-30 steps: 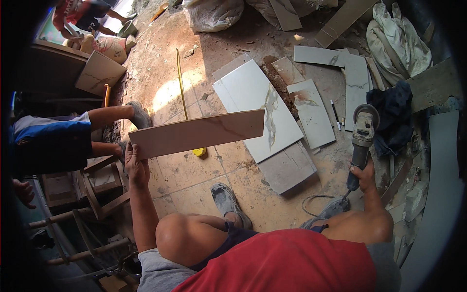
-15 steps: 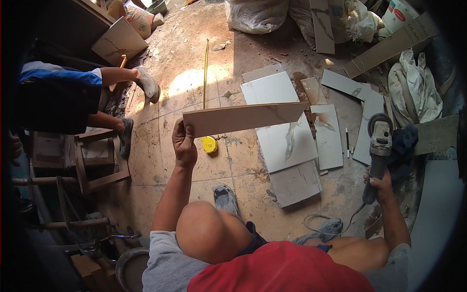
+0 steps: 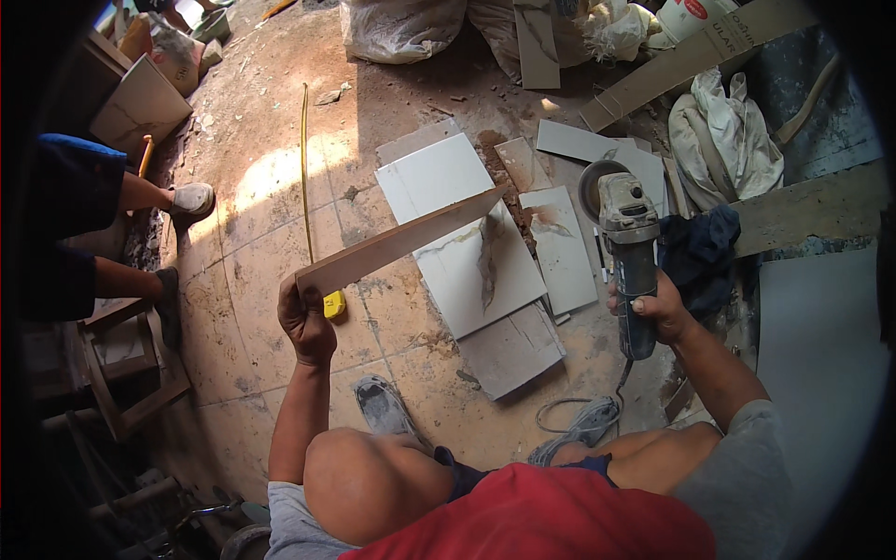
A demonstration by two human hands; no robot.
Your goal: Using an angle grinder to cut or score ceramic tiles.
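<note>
My left hand point(image 3: 308, 322) is closed on one end of a long narrow tile strip point(image 3: 401, 241), which is held up at a slant with its far end above the tiles on the floor. In my right hand point(image 3: 665, 308) is an angle grinder point(image 3: 630, 252), gripped round its dark body, with the disc point(image 3: 592, 189) at the top, toward the tiles. Whether the disc turns I cannot tell. Below the strip lies a white marbled tile point(image 3: 485, 271) on a stack of others. Beside my left hand, a yellow tape measure point(image 3: 334, 304) rests on the floor, its blade point(image 3: 304, 168) pulled out away from me.
Cut tile pieces point(image 3: 563, 247) lie right of the stack. The grinder's cord point(image 3: 560, 403) loops by my right shoe point(image 3: 581, 429). A dark cloth point(image 3: 705, 252) and a pale sack point(image 3: 723, 140) are at right. Another person's legs point(image 3: 131, 280) and a wooden frame point(image 3: 149, 401) are at left.
My right hand has lifted the grinder inward, closer to the tile strip. The strip has tilted, its far end now higher than the held end. The view has shifted to the right.
</note>
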